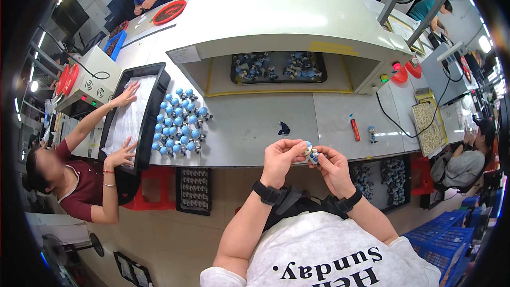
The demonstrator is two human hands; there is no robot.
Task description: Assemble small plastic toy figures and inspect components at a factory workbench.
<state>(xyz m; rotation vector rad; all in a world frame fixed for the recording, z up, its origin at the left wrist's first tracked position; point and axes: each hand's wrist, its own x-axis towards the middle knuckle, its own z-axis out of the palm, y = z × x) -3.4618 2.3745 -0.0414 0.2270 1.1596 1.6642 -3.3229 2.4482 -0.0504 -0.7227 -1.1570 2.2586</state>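
Just off the near edge of the worktable, my left hand and my right hand meet around one small figurine with a light blue top and a pale body. Fingers and thumbs of both hands pinch it, hiding part of its surface. Beyond my left hand, a small dark navy piece lies on the grey tabletop. A red tube or stick lies farther right, beside another blue-and-white figurine.
Many blue-headed figurines stand at left by a black tray, where a co-worker spreads both hands over a white sheet. A white box-shaped machine spans the back, a tray of figurines inside. A black cable crosses the right side.
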